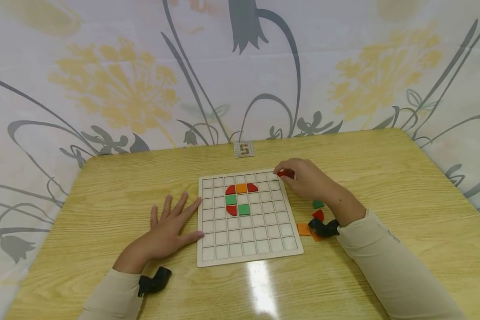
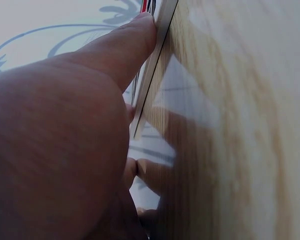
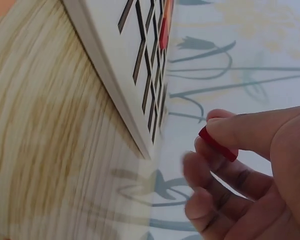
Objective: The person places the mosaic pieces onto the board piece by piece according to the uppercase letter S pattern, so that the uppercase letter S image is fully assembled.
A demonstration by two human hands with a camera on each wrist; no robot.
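My right hand [image 1: 306, 180] pinches a red tile [image 3: 219, 145] between thumb and fingers, over the far right corner of a white grid board [image 1: 220, 262]. My left hand [image 1: 164, 235] lies with fingers spread, thumb and index fingertips at the board's left edge. On the grid sit a red quarter-round tile [image 1: 230, 190], an orange square tile [image 1: 241, 188] and another red tile [image 1: 252, 187] in one row. Below them are a green square tile [image 1: 231, 199], a red quarter-round tile [image 1: 231, 210] and a second green square [image 1: 244, 210].
Loose tiles lie right of the board: a green piece [image 1: 318, 204], a red quarter-round [image 1: 318, 215] and orange squares [image 1: 303, 229], partly hidden by the right wrist's black camera [image 1: 324, 227]. A small pattern card [image 1: 244, 150] lies at the wooden table's back edge, before a flowered cloth [image 1: 240, 89].
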